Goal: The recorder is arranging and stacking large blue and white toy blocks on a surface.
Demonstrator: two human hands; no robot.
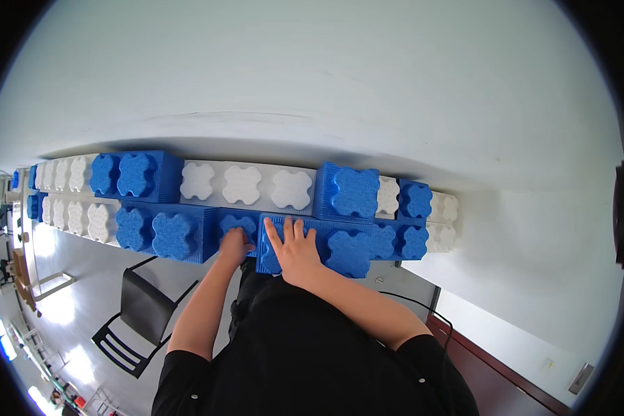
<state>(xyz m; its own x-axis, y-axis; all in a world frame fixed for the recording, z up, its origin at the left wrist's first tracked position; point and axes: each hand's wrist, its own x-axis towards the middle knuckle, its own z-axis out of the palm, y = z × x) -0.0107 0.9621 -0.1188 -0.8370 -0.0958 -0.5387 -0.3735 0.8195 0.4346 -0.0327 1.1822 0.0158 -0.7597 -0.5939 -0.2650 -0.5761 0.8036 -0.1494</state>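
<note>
Large foam building blocks with clover-shaped studs form a long double row in front of me. My right hand (pixel 295 249) lies with fingers spread on a raised blue block (pixel 347 251), between two of its studs. My left hand (pixel 235 244) is bent down in the gap at that block's left end, over a lower blue block (pixel 238 223). Its thumb side is near the raised block's end face; the fingertips are hidden, so its grip is unclear. Another raised blue block (pixel 173 234) stands left of the gap.
Behind these blocks runs a white block (pixel 241 185) between blue ones, close to a pale wall (pixel 312 83). More white blocks (pixel 80 218) continue at the left. A black chair (pixel 145 305) stands on the floor at lower left. At lower right hangs a dark cable (pixel 430 307).
</note>
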